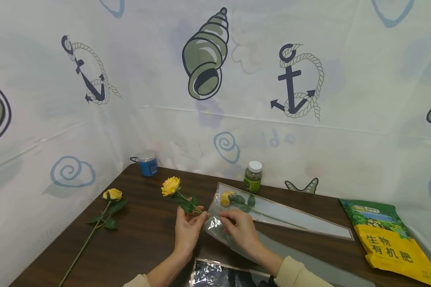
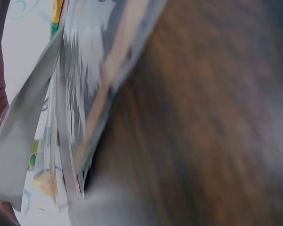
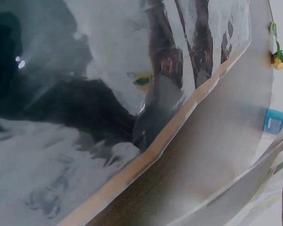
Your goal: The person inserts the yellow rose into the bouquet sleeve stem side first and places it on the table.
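Observation:
My left hand (image 1: 189, 230) pinches the stem of a yellow rose (image 1: 171, 186) just below its leaves, thumb and fingertips at the mouth of a clear-fronted flower sleeve (image 1: 301, 251). The lower stem is hidden, so I cannot tell how far it reaches inside. My right hand (image 1: 241, 230) pinches the sleeve's wide end between thumb and forefinger. Behind, a second sleeve (image 1: 330, 230) lies flat with another yellow rose (image 1: 227, 198) in it. The left wrist view shows grey sleeve film (image 2: 26, 127) close up, with part of a hand at the left edge.
A loose rose (image 1: 112, 194) lies at left. A blue can (image 1: 149, 165) and a green-labelled jar (image 1: 253, 177) stand at the back. A yellow-green fertilizer bag (image 1: 391, 243) lies at right. A stack of shiny sleeves (image 1: 222, 275) rests at the front edge.

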